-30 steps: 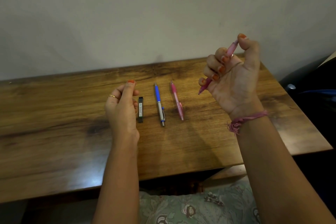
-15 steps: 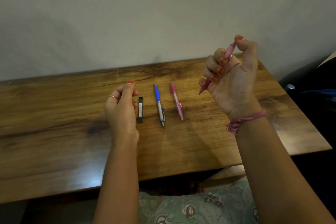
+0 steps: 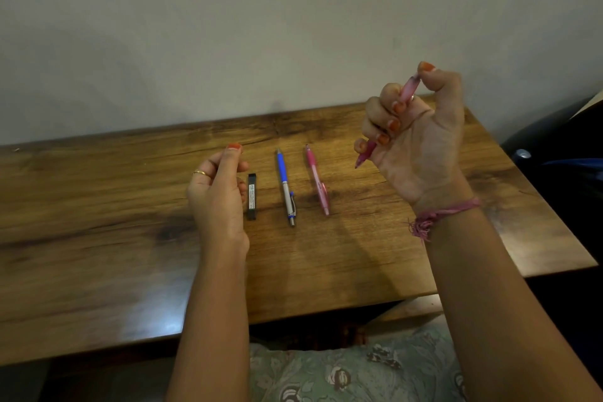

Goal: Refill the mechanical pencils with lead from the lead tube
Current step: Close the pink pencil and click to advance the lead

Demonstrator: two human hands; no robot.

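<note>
right hand (image 3: 414, 137): still fisted on pink mechanical pencil (image 3: 385, 122), thumb now pressing cap, likely clicking
left hand (image 3: 217, 192): unmoved, loosely curled, empty
lead tube (image 3: 251, 196): untouched on desk (image 3: 98, 238)

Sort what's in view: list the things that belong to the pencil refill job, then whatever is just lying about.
For the job:
pink pencil in hand, gripped by the right hand
blue pencil
pink pencil on the table
lead tube
left hand, holding nothing visible

Just there:
dark object beside the table
</note>
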